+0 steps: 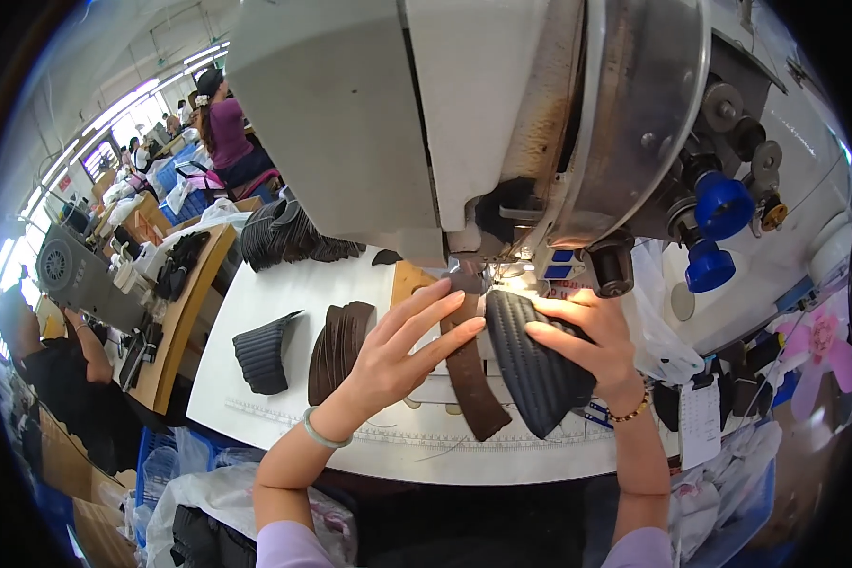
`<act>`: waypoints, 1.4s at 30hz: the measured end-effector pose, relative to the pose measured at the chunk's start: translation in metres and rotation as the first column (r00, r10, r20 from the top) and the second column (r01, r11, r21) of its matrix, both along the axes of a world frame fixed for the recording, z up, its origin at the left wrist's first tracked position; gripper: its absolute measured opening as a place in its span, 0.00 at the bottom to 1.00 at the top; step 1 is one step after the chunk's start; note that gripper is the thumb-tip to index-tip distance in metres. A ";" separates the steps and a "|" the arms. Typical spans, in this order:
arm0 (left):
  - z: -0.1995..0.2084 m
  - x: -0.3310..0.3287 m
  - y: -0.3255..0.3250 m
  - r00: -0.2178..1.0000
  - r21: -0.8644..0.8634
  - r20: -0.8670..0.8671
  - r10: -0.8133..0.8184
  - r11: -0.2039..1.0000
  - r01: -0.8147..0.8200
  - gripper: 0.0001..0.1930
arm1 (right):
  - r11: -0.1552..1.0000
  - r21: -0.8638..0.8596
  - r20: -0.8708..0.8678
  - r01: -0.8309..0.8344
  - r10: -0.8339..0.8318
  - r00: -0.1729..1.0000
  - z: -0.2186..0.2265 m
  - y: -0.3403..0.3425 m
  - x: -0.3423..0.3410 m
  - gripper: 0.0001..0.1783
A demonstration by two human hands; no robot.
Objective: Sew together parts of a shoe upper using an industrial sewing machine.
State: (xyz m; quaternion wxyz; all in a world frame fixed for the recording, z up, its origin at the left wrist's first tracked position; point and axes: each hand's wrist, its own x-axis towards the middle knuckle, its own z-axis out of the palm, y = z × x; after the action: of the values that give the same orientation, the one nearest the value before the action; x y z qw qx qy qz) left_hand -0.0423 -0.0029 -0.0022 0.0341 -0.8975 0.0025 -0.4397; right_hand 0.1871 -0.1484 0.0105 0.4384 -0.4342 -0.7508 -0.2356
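My left hand [398,346] has its fingers stretched out and spread, the tips resting on a curved dark brown strip [473,388] beneath the sewing machine's head. A black, ribbed, padded leather-like piece [530,364] lies just right of the strip. My right hand [596,346] grips it near its upper right edge, with the thumb across the top. Both sets of fingertips are close to the lit needle area [516,277] of the sewing machine [483,114]. The far ends of strip and padded piece are hidden at the needle.
On the white table [256,417] left of my hands are a stack of brown pieces [336,346], a black ribbed piece [265,350] and a dark pile [289,237]. Blue knobs [724,204] jut out at right. A co-worker [57,379] sits at another machine far left.
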 end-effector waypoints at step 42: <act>0.028 0.017 -0.014 0.989 0.007 -0.126 -0.072 0.997 0.073 0.27 | 0.993 -0.111 -0.196 -0.044 0.022 0.980 -0.029 0.019 0.014 0.18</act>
State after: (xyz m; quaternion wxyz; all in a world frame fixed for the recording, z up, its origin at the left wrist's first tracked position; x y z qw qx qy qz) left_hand -0.0258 -0.0174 0.0261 0.0231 -0.9225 0.0399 -0.3833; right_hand 0.2008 -0.1298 -0.0180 0.4877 -0.4672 -0.7238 -0.1410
